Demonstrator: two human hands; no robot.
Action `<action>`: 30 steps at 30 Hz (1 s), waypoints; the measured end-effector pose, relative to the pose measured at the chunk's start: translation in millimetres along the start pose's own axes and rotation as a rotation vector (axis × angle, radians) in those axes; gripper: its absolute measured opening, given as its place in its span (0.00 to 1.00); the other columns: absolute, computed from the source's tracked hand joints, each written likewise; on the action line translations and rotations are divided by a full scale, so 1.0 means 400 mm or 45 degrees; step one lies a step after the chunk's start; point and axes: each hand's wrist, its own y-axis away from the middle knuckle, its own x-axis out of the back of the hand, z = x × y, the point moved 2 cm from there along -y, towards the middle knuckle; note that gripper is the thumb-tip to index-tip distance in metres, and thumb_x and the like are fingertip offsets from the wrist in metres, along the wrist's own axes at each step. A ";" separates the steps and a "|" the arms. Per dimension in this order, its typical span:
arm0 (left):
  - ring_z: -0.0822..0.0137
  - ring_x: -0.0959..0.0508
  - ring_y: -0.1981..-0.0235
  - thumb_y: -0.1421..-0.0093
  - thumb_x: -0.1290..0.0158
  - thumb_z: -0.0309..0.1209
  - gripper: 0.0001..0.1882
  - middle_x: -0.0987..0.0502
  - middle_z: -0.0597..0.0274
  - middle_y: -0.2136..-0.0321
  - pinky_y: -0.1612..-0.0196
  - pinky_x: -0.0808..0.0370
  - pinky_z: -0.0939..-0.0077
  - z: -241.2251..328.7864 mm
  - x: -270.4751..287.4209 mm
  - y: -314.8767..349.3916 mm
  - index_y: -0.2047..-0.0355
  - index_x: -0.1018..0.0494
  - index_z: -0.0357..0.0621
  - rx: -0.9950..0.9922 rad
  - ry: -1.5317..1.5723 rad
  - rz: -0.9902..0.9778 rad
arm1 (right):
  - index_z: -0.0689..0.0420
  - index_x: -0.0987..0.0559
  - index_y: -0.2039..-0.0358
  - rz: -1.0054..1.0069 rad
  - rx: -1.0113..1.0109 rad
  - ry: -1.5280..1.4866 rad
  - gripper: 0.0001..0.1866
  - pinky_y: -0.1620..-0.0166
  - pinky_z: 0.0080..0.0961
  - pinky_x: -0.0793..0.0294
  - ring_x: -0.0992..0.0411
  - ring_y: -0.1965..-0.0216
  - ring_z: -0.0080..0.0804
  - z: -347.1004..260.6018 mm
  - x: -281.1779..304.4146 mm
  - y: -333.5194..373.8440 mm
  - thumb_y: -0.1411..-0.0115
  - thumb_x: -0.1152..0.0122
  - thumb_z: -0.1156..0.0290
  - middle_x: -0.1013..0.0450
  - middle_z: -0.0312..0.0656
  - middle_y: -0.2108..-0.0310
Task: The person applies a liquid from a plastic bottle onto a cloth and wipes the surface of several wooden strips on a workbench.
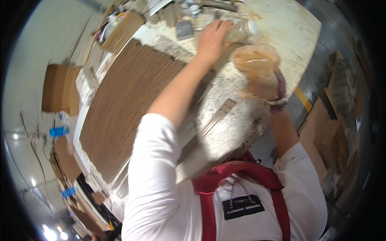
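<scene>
My left hand (213, 42) reaches across the worktable and has its fingers round a clear bottle (237, 33) with a white cap. The bottle is tipped on its side, cap to the right, with pale contents showing. In a dark reddish glove, my right hand (280, 86) grips a translucent container (257, 66) stained orange-tan. Motion blurs this container, so its exact kind is unclear. It hangs over the table's right part, just nearer to me than the bottle.
A broad stack of thin brown strips (128, 104) covers the table's left side. Narrow drilled strips (217, 116) lie nearer me. A grey block (184, 30) sits beyond my left hand. The dusty tabletop (297, 28) ends at the right, above a floor with cardboard (331, 138).
</scene>
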 end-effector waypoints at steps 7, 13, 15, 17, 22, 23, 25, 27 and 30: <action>0.47 0.46 0.32 0.53 0.32 0.40 0.54 0.46 0.41 0.34 0.31 0.47 0.58 -0.122 -0.061 0.045 0.33 0.50 0.37 0.772 0.389 0.184 | 0.62 0.32 0.42 -0.137 -0.284 0.390 0.27 0.47 0.40 0.27 0.28 0.52 0.44 -0.087 -0.114 0.095 0.34 0.49 0.56 0.28 0.47 0.50; 0.49 0.28 0.49 0.45 0.40 0.37 0.25 0.27 0.51 0.52 0.48 0.29 0.57 0.165 0.322 0.381 0.48 0.31 0.42 0.502 0.153 0.081 | 0.62 0.33 0.42 -0.419 -0.597 0.571 0.29 0.47 0.40 0.27 0.28 0.51 0.45 -0.021 -0.278 0.109 0.34 0.50 0.53 0.28 0.49 0.49; 0.52 0.24 0.57 0.47 0.38 0.36 0.19 0.24 0.54 0.62 0.54 0.27 0.57 0.224 0.435 0.607 0.57 0.26 0.43 0.410 -0.184 0.237 | 0.62 0.33 0.42 -0.504 -0.701 0.592 0.29 0.47 0.40 0.27 0.28 0.51 0.45 0.068 -0.350 0.095 0.34 0.50 0.52 0.29 0.49 0.48; 0.50 0.25 0.54 0.48 0.38 0.36 0.22 0.25 0.51 0.55 0.53 0.26 0.57 0.277 0.575 0.827 0.54 0.28 0.42 0.764 -0.383 0.157 | 0.63 0.33 0.41 -0.599 -0.810 0.542 0.30 0.46 0.40 0.27 0.28 0.51 0.45 0.191 -0.411 0.067 0.34 0.51 0.51 0.29 0.50 0.48; 0.54 0.29 0.46 0.50 0.36 0.36 0.32 0.29 0.54 0.50 0.44 0.33 0.56 0.416 0.752 1.165 0.46 0.32 0.43 1.393 -0.940 -0.074 | 0.63 0.32 0.42 -0.691 -1.151 0.349 0.29 0.44 0.42 0.28 0.29 0.47 0.45 0.642 -0.633 0.011 0.36 0.46 0.57 0.31 0.50 0.44; 0.55 0.30 0.45 0.51 0.35 0.36 0.32 0.29 0.55 0.50 0.43 0.35 0.55 0.425 0.775 1.200 0.46 0.32 0.43 1.435 -0.961 -0.093 | 0.63 0.33 0.42 -0.607 -1.146 0.392 0.28 0.45 0.42 0.27 0.29 0.47 0.45 0.732 -0.649 -0.001 0.36 0.46 0.58 0.31 0.51 0.45; 0.55 0.30 0.46 0.52 0.35 0.36 0.32 0.29 0.54 0.51 0.42 0.36 0.55 0.415 0.786 1.240 0.46 0.32 0.43 1.448 -0.951 -0.039 | 0.63 0.35 0.41 -0.633 -1.030 0.627 0.27 0.47 0.40 0.24 0.28 0.47 0.45 0.916 -0.722 0.024 0.36 0.47 0.60 0.30 0.52 0.47; 0.55 0.30 0.47 0.54 0.34 0.36 0.34 0.29 0.54 0.53 0.41 0.37 0.54 0.373 0.772 1.280 0.47 0.32 0.42 1.388 -0.872 0.033 | 0.63 0.37 0.39 -0.838 -1.144 0.688 0.28 0.48 0.44 0.23 0.26 0.50 0.48 1.086 -0.755 0.044 0.36 0.48 0.61 0.31 0.55 0.45; 0.52 0.38 0.39 0.52 0.36 0.39 0.40 0.34 0.50 0.45 0.38 0.41 0.52 0.326 0.743 1.291 0.40 0.38 0.43 1.271 -0.790 -0.070 | 0.62 0.32 0.43 -1.359 -1.068 0.880 0.28 0.53 0.31 0.22 0.24 0.55 0.36 1.309 -0.809 0.110 0.42 0.39 0.64 0.27 0.47 0.52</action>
